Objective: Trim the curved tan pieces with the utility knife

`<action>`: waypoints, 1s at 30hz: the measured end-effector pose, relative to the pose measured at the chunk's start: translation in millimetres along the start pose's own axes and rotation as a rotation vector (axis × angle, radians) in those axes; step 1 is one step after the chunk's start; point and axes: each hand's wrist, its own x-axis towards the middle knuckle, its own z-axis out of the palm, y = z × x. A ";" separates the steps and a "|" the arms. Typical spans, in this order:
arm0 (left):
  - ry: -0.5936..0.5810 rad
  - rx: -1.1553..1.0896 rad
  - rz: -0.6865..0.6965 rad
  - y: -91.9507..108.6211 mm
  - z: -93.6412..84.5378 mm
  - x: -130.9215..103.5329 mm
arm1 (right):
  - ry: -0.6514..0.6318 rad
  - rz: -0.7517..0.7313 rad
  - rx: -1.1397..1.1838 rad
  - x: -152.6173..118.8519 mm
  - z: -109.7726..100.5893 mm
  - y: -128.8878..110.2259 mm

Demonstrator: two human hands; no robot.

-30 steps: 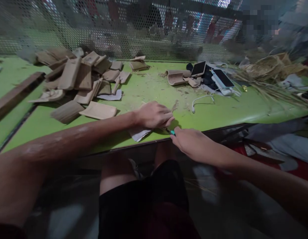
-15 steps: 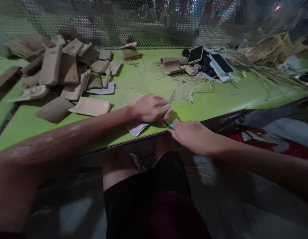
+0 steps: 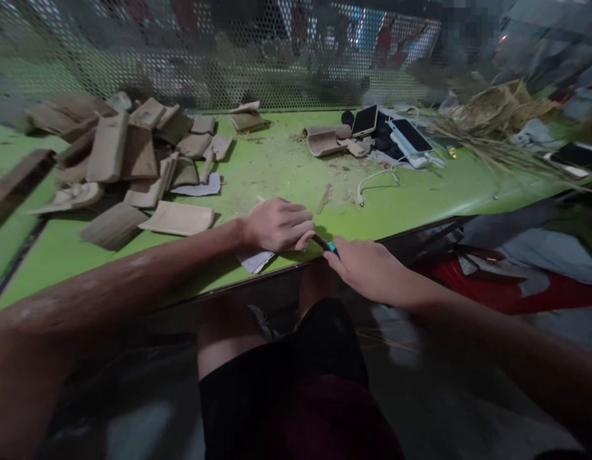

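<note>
Nearest, on the near side of the teal-handled tool: black shorts, over bent legs below the counter. Next, at the counter's front edge: the tool itself, with a dark, narrow front part angled toward the thumb of the left hand. Closed around its handle, from the right: the right hand. Just left of the tool: the left hand, palm down, with fingers curled; cannot tell what, if anything, lies gripped beneath. Partly under the left wrist, left of the tool: folded white paper. Well to the right of the tool, below counter level: red material and grey cloth.

Farther left of the tool: a pale curved wooden piece, beside a darker one, before a heap of wooden pieces. Outermost left of the tool: a dark wooden bar.

Beyond the tool, to the right: a white cable; then a half-round wooden piece, a dark-screened phone and a pale-blue-cased phone. Farther right: dry fibres. Farthest beyond the tool: a perforated screen.
</note>
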 end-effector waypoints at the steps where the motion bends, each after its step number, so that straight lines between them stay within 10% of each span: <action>1: 0.000 -0.019 0.011 -0.1 -1.5 -1.8 | 0.014 0.024 0.026 -0.2 2.3 3.5; 30: -0.030 0.119 0.053 5.1 -11.7 0.2 | 0.132 -0.243 -0.205 -4.3 11.1 -24.0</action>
